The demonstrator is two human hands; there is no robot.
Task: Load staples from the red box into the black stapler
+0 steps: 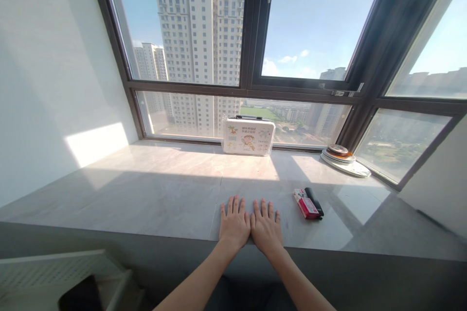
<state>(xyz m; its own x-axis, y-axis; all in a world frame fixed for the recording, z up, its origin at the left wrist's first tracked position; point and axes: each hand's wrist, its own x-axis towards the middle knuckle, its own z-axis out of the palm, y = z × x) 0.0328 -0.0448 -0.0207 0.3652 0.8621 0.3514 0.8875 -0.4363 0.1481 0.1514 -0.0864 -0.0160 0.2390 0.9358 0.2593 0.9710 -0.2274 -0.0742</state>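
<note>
Left hand (234,226), right hand (267,228) palm-down on sill (164,199), lower center of frame, touching; fingers (236,204) slightly spread. Red-white box (305,204) beside black item (314,200), lower right of center. White case (248,137) mid-frame.

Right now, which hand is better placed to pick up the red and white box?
Probably the right hand: it lies flat on the windowsill, nearer the box. The left hand is farther off, with the right between.
</note>
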